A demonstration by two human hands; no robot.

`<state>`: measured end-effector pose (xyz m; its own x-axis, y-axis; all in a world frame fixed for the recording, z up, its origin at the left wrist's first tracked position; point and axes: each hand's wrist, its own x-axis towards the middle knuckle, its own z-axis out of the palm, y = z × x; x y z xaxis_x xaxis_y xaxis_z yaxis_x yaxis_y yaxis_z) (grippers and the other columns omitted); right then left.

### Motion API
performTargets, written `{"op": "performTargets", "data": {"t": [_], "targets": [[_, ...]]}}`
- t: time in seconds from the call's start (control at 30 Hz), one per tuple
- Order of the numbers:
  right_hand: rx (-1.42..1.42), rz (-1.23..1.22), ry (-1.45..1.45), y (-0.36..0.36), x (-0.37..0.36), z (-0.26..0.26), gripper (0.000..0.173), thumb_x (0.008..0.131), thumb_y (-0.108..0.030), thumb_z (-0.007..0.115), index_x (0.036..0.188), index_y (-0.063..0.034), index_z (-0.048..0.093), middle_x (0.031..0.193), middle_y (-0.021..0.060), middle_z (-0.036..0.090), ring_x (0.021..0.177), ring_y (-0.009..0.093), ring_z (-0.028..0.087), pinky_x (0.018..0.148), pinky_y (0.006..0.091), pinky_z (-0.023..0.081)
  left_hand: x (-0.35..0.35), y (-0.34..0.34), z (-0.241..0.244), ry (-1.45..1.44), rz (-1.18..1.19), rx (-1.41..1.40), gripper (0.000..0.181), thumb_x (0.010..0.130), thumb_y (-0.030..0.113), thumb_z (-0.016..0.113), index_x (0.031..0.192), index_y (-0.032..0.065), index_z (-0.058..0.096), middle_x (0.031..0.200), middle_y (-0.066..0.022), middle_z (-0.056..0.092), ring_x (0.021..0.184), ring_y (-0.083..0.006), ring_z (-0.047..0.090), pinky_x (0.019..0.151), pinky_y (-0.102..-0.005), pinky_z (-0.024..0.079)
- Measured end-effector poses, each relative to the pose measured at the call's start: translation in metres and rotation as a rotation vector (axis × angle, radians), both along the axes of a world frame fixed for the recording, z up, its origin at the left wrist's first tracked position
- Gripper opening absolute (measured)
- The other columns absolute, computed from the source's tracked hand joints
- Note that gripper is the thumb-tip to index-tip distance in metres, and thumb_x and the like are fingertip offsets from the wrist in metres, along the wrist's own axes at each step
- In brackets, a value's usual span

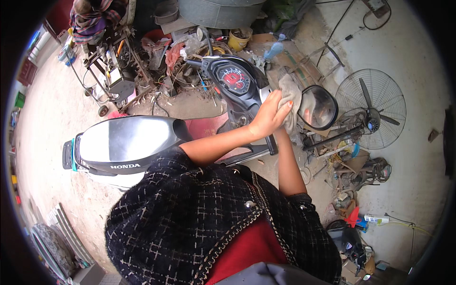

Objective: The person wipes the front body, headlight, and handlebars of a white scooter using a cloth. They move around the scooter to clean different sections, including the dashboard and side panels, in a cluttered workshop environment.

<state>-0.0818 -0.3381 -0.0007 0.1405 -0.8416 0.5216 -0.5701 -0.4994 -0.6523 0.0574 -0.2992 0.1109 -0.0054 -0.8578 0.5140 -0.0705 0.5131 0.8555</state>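
My left hand (267,115) grips a crumpled grey cloth (289,96) beside the round rear-view mirror (320,107) of a scooter. The cloth reaches the mirror's near edge, and a finger-like reflection shows in the glass. My right hand (280,129) is mostly hidden behind the cloth and my left hand; only its wrist side shows, so its grip cannot be made out. Left of my hands is the lit dashboard (234,79) with its red dial. The scooter's black and shiny seat (130,140), marked Honda, extends to the left. A handlebar grip (271,144) points down below my hands.
A large standing fan (370,108) stands at right. Plastic bags, cables and a yellow bucket (239,39) lie beyond the scooter, under a big metal tub (221,12). A wheeled metal frame with a motor (121,83) stands upper left. More clutter lines the right wall.
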Motion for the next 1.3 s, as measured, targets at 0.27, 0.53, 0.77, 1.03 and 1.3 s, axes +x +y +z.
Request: {"op": "performTargets", "data": {"t": [0.27, 0.53, 0.77, 1.03, 1.3], "targets": [[0.267, 0.031, -0.293, 0.002, 0.024, 0.049, 0.01, 0.094, -0.005, 0.049, 0.103, -0.0014, 0.05, 0.099, 0.0075, 0.057, 0.092, 0.014, 0.056, 0.086, 0.0281, 0.044, 0.093, -0.036, -0.03, 0.891, 0.196, 0.3, 0.041, 0.101, 0.03, 0.047, 0.125, -0.0025, 0.052, 0.111, -0.007, 0.06, 0.101, -0.0122, 0.053, 0.09, -0.0263, 0.041], [0.294, 0.042, -0.29, 0.002, 0.025, 0.053, 0.01, 0.095, -0.004, 0.049, 0.104, -0.0014, 0.051, 0.103, 0.007, 0.055, 0.094, 0.015, 0.054, 0.088, 0.0294, 0.044, 0.202, -0.163, -0.161, 0.557, 0.652, 0.457, 0.04, 0.1, 0.037, 0.044, 0.119, 0.0034, 0.055, 0.111, -0.011, 0.061, 0.102, -0.0203, 0.057, 0.089, -0.032, 0.043], [0.307, 0.045, -0.289, 0.0, 0.042, 0.06, 0.01, 0.095, -0.003, 0.049, 0.104, -0.0015, 0.051, 0.103, 0.0077, 0.056, 0.094, 0.015, 0.053, 0.088, 0.0294, 0.043, 0.193, -0.216, -0.217, -0.226, 0.766, 0.246, 0.048, 0.096, 0.047, 0.048, 0.11, 0.0024, 0.06, 0.102, -0.0264, 0.063, 0.101, -0.0444, 0.058, 0.084, -0.044, 0.046], [0.313, 0.015, -0.285, 0.002, 0.03, 0.055, 0.009, 0.095, -0.003, 0.049, 0.103, -0.0022, 0.05, 0.104, 0.0083, 0.056, 0.096, 0.017, 0.054, 0.09, 0.0306, 0.042, 0.136, -0.115, -0.156, -0.292, 0.382, 0.266, 0.044, 0.093, 0.039, 0.055, 0.109, -0.0019, 0.061, 0.121, -0.0232, 0.059, 0.113, -0.0416, 0.054, 0.096, -0.0424, 0.044], [0.33, 0.002, -0.24, -0.001, 0.026, 0.057, 0.009, 0.095, -0.005, 0.05, 0.104, -0.0031, 0.053, 0.106, 0.0071, 0.06, 0.097, 0.016, 0.056, 0.089, 0.0297, 0.043, 0.098, -0.026, -0.119, -0.074, 0.085, 0.306, 0.039, 0.096, 0.033, 0.055, 0.108, -0.0034, 0.06, 0.099, -0.0197, 0.065, 0.091, -0.033, 0.063, 0.081, -0.039, 0.048]]}}
